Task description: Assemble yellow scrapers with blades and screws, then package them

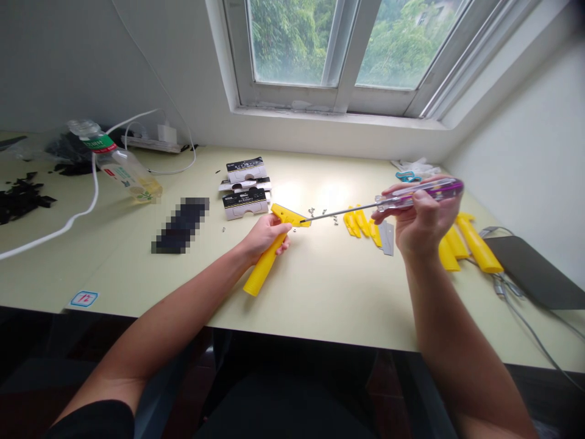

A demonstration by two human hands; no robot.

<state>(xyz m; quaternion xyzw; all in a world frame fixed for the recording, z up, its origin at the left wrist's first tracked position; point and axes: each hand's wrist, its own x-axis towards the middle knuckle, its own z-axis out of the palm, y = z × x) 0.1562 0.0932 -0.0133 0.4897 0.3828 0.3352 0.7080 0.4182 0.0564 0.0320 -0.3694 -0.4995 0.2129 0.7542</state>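
Note:
My left hand (267, 236) is closed round a yellow scraper (262, 271), just below its wide head. The scraper's handle slants down toward the table's front edge. In my right hand (423, 219) is a screwdriver (342, 210) with a clear and purple handle. Its long shaft points left, and the tip meets the scraper head or lies just over it. Small screws (311, 212) are scattered behind the tip. Yellow head pieces (361, 221) and a grey blade (387, 238) lie between my hands. Several yellow handles (478, 244) rest beyond my right wrist.
Black-and-white small boxes (245, 201) stand behind my left hand. Farther left are a pixelated dark patch (180, 225), a tilted drink bottle (121, 164), a white cable (68, 225) and black scraps (22, 198). A dark flat device (539, 271) with cables lies at the right.

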